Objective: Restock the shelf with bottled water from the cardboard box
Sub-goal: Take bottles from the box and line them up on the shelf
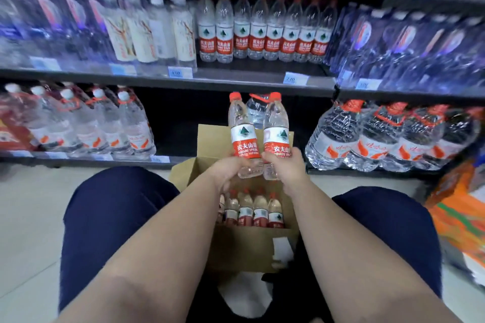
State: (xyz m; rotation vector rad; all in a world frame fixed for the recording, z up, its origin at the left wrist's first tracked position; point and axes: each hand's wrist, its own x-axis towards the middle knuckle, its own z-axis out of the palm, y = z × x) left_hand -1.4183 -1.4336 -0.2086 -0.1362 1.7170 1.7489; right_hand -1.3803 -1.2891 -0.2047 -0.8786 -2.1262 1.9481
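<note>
Lower shelf bay at 12 o'clock open, bounded by large bottles at 10, wrapped jugs at 2.

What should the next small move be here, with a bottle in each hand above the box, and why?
Probably raise both bottles toward the shelf above. The left hand grips the left bottle, the right hand the right bottle, both upright above the cardboard box; the matching red-label row stands set back, leaving bare space in front.

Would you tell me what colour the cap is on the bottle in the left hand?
The bottle has a red cap; the head view shows it best.
</note>
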